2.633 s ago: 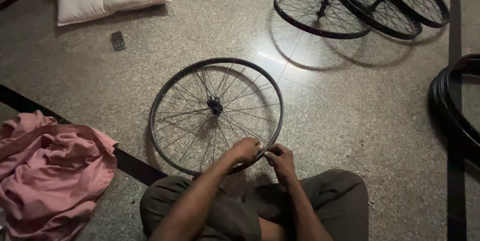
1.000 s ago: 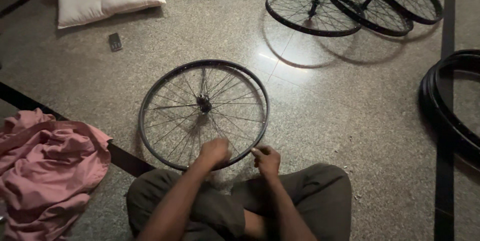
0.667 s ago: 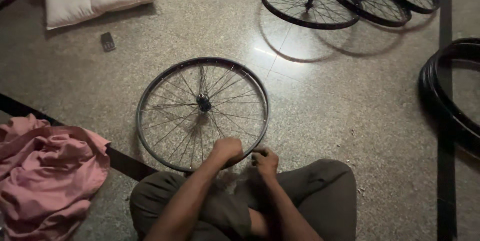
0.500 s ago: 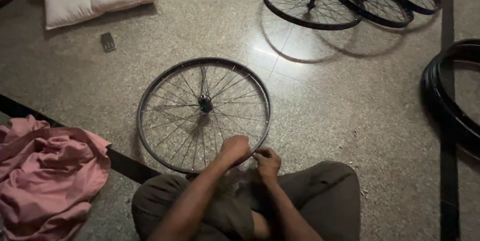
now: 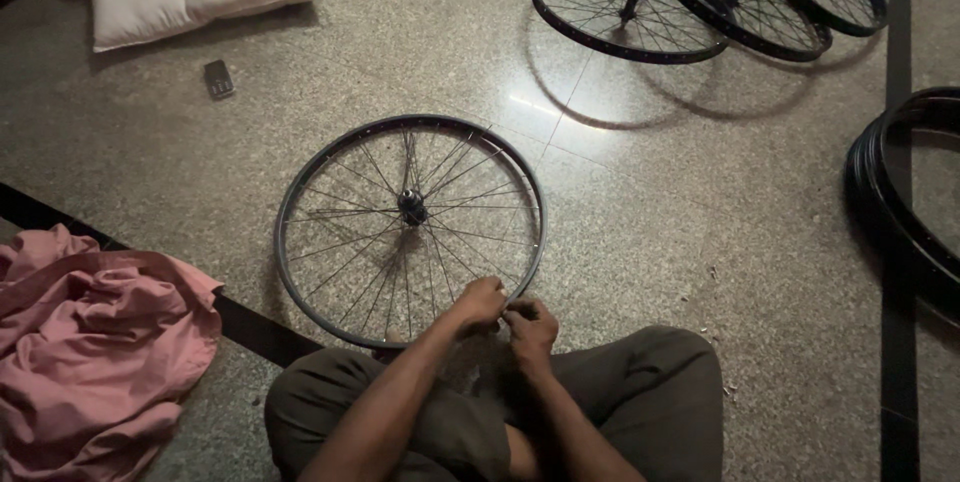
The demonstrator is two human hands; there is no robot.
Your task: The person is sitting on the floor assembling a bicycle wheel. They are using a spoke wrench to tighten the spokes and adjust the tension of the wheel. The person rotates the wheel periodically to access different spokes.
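Seated cross-legged on the speckled stone floor (image 5: 700, 222), I have a spoked black bicycle wheel (image 5: 410, 227) lying flat just in front of my knees, a crumpled pink cloth (image 5: 95, 342) to the near left and three more spoked wheels (image 5: 700, 2) overlapping at the far right. My left hand (image 5: 480, 304) is curled closed over the wheel's near rim. My right hand (image 5: 532, 327), touching it, is pinched shut at the same spot, on what I cannot tell.
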